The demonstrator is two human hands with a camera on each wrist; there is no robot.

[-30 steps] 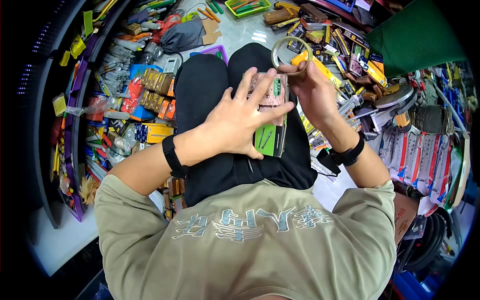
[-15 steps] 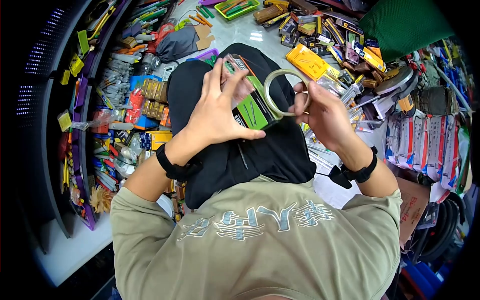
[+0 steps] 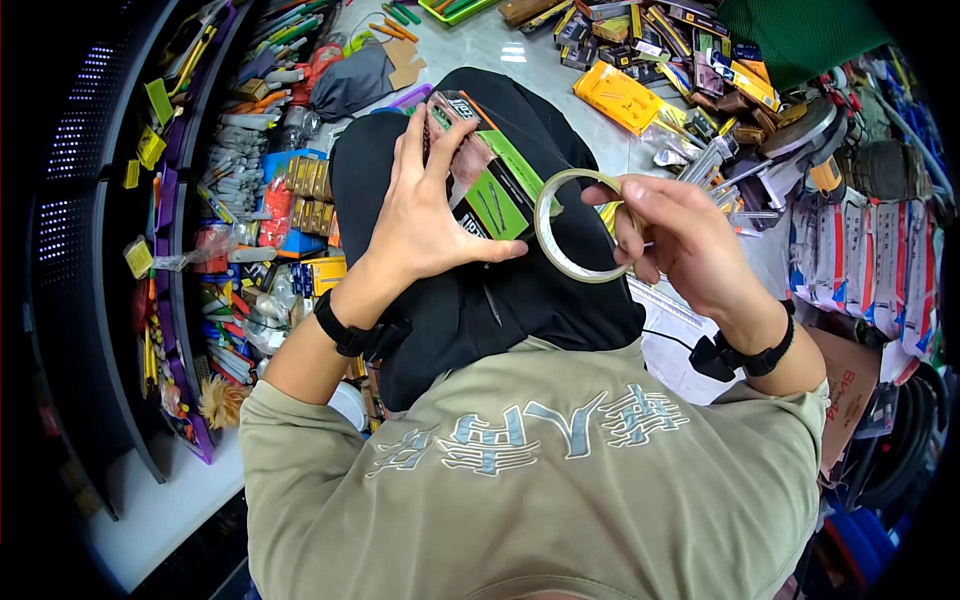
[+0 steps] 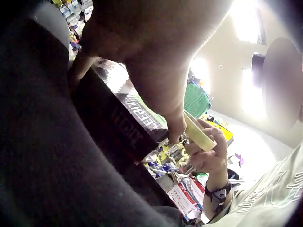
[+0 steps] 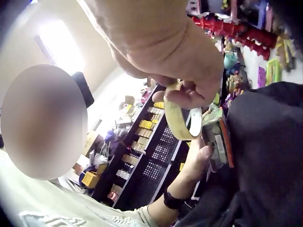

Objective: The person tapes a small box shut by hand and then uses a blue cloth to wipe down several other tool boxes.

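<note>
A black and green printed box [image 3: 508,160] lies tilted on the person's lap, with clear film over part of its top. The left hand [image 3: 425,215] holds it from the left, fingers spread across the top and thumb at the near corner. In the left wrist view, the box's dark lettered side [image 4: 124,125] faces the camera. Just right of the box, the right hand [image 3: 690,225] pinches a roll of clear tape [image 3: 543,235] by its right rim. The tape's pale outer band [image 5: 175,120] shows under the fingers in the right wrist view.
Small boxes [image 3: 312,215] and bagged pens crowd the left, beside a dark shelf rack [image 3: 75,250]. Beyond the knees, a yellow pack [image 3: 618,95] lies near a heap of boxes. Stacked white and red packs [image 3: 860,260] stand at the right, below a green mesh [image 3: 800,40].
The left hand and box have shifted left and turned on the lap. The right hand has brought the tape roll down toward the body, beside the box's right end.
</note>
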